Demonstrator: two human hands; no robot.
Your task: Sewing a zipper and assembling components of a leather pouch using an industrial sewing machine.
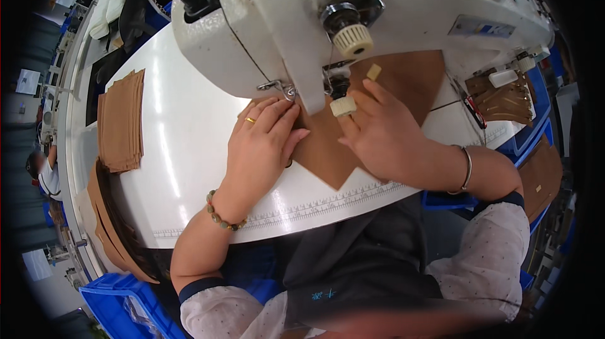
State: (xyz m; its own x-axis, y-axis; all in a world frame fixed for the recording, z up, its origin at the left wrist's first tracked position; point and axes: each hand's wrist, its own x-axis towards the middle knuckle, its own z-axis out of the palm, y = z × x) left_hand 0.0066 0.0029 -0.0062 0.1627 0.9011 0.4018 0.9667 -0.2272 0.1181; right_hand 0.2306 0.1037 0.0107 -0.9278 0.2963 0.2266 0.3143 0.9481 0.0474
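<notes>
A flat brown leather-like piece [328, 150] lies on the white table under the head of a white sewing machine [283, 30]. My left hand [258, 143] rests on its left part, fingers stretched out close to the needle area. On the right part of the same piece lies my right hand [387, 137], its fingers apart and nearest the cream knob [343, 106]. The needle and presser foot are mostly hidden behind the machine head. A small yellowish tab [374, 72] shows just beyond my right fingertips.
A stack of brown pieces [121, 124] stands at the left of the table. Larger brown panels [116, 225] hang at its left edge, above a blue bin [126, 301]. Red-handled snips [471, 111] and a pile of brown strips [504, 99] lie at the right.
</notes>
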